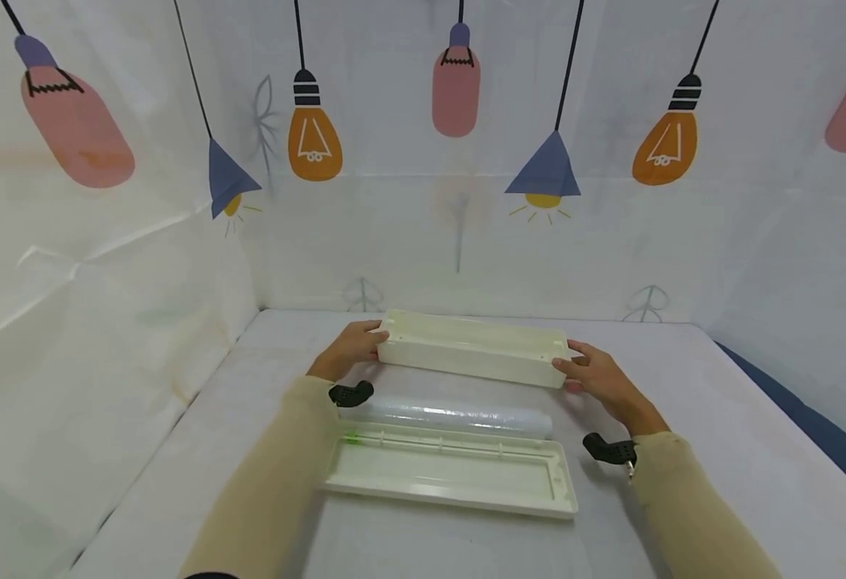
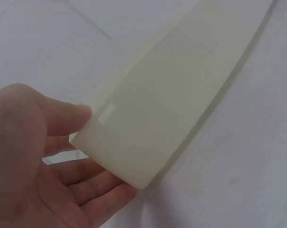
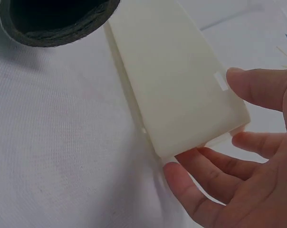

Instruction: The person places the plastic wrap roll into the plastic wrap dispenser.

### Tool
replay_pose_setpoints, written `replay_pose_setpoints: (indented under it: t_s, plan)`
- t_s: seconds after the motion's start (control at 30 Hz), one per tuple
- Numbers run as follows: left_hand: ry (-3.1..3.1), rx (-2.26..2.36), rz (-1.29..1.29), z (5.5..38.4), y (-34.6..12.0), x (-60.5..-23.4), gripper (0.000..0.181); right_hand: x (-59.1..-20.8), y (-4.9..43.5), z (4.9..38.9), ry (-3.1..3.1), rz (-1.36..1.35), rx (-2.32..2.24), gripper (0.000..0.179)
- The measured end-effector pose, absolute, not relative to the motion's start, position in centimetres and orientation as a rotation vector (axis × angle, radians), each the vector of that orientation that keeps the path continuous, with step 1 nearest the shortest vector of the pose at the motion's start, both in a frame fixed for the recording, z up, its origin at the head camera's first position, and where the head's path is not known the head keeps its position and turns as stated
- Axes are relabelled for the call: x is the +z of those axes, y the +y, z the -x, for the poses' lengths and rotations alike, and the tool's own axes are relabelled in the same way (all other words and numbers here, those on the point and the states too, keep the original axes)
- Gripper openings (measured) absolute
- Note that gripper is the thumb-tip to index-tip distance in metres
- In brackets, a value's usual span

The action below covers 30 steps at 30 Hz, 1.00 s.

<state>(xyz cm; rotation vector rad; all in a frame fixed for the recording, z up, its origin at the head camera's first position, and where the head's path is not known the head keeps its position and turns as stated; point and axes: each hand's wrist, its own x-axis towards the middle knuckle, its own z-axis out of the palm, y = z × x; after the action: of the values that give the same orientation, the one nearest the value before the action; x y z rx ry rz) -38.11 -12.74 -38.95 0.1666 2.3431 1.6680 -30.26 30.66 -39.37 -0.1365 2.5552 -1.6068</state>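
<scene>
A long cream plastic box (image 1: 466, 363), open at the top, is held level near the back of the table. My left hand (image 1: 351, 347) grips its left end, thumb at the upper edge and fingers under the corner in the left wrist view. On the right end, my right hand (image 1: 606, 384) holds it the same way, its thumb by a small slot in the wall. Just in front of the box lies a roll of clear plastic film (image 1: 459, 416). Its dark hollow core (image 3: 48, 40) shows in the right wrist view.
Nearer to me, a shallow cream lid (image 1: 445, 474) lies inside up, with a rail along its far side and a small green slider (image 1: 352, 438) at the rail's left. White sheeting (image 1: 394, 241) with printed lamps stands behind the white table (image 1: 683, 386).
</scene>
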Motion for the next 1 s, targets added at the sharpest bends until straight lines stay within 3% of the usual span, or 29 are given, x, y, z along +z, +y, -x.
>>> replay_pose_setpoints:
  t_s: [0.47, 1.0]
  plan:
    - [2.418, 1.586, -0.109, 34.2, -14.9, -37.0, 0.061, -38.1, 28.9, 28.9, 2.517, 0.219, -1.612, 0.084]
    - [2.55, 1.478, -0.109, 31.4, -15.9, -37.8, 0.06, -38.8, 27.9, 28.0, 2.494, 0.182, -1.614, 0.076]
